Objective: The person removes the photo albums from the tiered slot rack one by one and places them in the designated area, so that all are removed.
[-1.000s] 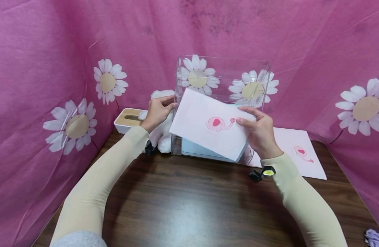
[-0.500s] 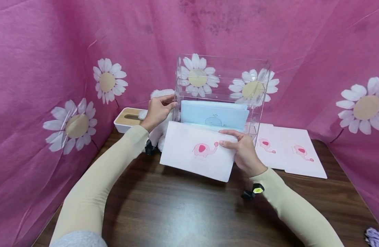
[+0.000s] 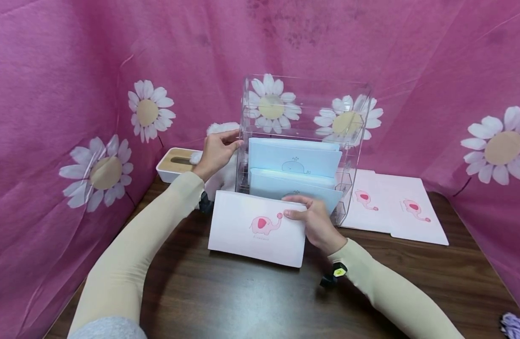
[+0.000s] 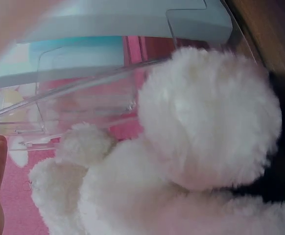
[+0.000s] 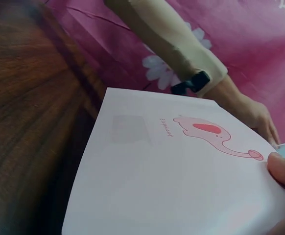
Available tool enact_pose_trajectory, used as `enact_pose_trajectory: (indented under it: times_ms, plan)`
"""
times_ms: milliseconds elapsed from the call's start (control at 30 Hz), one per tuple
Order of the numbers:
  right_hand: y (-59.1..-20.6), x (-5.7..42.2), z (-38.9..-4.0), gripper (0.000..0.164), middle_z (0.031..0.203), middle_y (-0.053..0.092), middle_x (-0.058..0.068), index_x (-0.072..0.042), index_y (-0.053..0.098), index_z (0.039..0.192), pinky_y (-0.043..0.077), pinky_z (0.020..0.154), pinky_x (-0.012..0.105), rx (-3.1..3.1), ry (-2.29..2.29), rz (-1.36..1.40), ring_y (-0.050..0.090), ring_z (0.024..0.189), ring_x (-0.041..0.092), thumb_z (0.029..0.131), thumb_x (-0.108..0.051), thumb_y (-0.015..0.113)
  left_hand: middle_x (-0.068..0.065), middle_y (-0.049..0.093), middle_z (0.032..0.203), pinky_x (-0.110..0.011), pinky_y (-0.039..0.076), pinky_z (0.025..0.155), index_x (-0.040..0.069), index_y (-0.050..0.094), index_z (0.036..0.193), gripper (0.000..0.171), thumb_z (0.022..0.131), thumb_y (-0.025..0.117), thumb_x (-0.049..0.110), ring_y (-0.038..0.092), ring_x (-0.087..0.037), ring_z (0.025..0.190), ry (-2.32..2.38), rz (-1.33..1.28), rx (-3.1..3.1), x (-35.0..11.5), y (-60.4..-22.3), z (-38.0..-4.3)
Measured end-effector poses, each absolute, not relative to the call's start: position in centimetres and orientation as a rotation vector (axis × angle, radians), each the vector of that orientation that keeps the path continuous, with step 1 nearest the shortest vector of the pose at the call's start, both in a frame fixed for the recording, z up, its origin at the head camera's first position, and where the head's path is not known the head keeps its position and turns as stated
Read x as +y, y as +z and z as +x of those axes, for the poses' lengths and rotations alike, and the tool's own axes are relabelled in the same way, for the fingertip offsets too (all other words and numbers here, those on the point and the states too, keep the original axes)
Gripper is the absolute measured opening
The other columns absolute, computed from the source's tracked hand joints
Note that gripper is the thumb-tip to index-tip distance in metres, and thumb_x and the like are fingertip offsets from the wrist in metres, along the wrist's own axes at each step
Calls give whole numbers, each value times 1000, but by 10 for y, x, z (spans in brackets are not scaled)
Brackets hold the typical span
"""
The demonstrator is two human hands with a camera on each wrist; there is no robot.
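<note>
My right hand [image 3: 321,228] pinches a pale pink booklet [image 3: 238,226] with an elephant drawing by its right edge, thumb on the cover, fingers behind. The booklet tilts in front of a clear stepped acrylic rack [image 3: 306,110]. In the right wrist view, the thumb [image 5: 284,169] presses the cover beside the elephant's ball. My left hand [image 3: 217,153] holds the rack's left side edge between thumb and fingers. Two tiers of the rack hold light blue booklets with whale drawings, an upper one [image 3: 268,155] and a lower one [image 3: 268,182]. The pink booklet overlaps the rack's lower front.
A white plush toy [image 4: 211,117] sits against the rack's left side. Behind my left forearm stands a white box with a wooden lid [image 3: 168,175]. Pink elephant booklets [image 3: 404,226] lie to the rack's right. A purple knitted item [image 3: 516,325] shows at bottom right.
My right hand has brought the pink booklet down and left, away from the rack's front, uncovering the blue booklets. My left hand has stayed on the rack's edge.
</note>
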State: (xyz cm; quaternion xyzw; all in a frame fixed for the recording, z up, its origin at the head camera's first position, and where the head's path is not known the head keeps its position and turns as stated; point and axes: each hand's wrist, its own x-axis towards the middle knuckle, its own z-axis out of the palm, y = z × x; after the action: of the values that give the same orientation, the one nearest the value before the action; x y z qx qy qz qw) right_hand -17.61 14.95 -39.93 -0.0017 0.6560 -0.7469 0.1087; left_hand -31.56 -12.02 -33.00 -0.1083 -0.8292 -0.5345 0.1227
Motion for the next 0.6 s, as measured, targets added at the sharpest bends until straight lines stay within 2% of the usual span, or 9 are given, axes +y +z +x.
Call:
enact_pose_trajectory:
  times_ms: [233, 600]
  plan:
    - [-411, 139, -174, 46, 90, 78, 1, 7, 62, 129, 65, 73, 37, 1882, -2169, 25, 77, 81, 17, 84, 10, 69, -11, 75, 122, -32, 61, 93, 12, 67, 134, 42, 93, 76, 19, 73, -20, 110, -1558, -318, -2425, -120, -330, -315]
    - [-423, 123, -169, 49, 98, 78, 7, 7, 59, 134, 65, 78, 43, 1793, -2143, 24, 77, 87, 21, 86, 8, 66, -12, 75, 121, -33, 61, 94, 12, 68, 133, 41, 93, 75, 19, 73, -21, 110, -1539, -327, -2422, -120, -329, -315]
